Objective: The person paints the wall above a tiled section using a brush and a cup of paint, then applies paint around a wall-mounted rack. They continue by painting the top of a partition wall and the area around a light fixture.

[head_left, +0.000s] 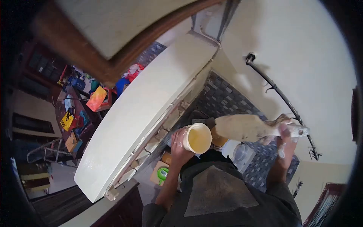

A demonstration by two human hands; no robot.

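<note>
My left hand (179, 145) is wrapped round a white cup (199, 138) with pale yellow material inside, its open top facing the camera. On the right, my right hand (281, 130) grips the whitish handle of a wide brush-like tool (242, 128). The tool's broad pale end points left toward the cup, with a gap between them. Dark smudges mark the tool, and whitish residue covers parts of both hands. Whether the broad end is bristle or a flat blade, I cannot tell.
A long white panel (143, 102) runs diagonally at left. Black rail with hooks (278, 90) crosses the right wall. A brown frame (87, 56) hangs close overhead. Below are white tubs (231, 148) and a green round object (163, 173). A cluttered table (81, 130) stands far left.
</note>
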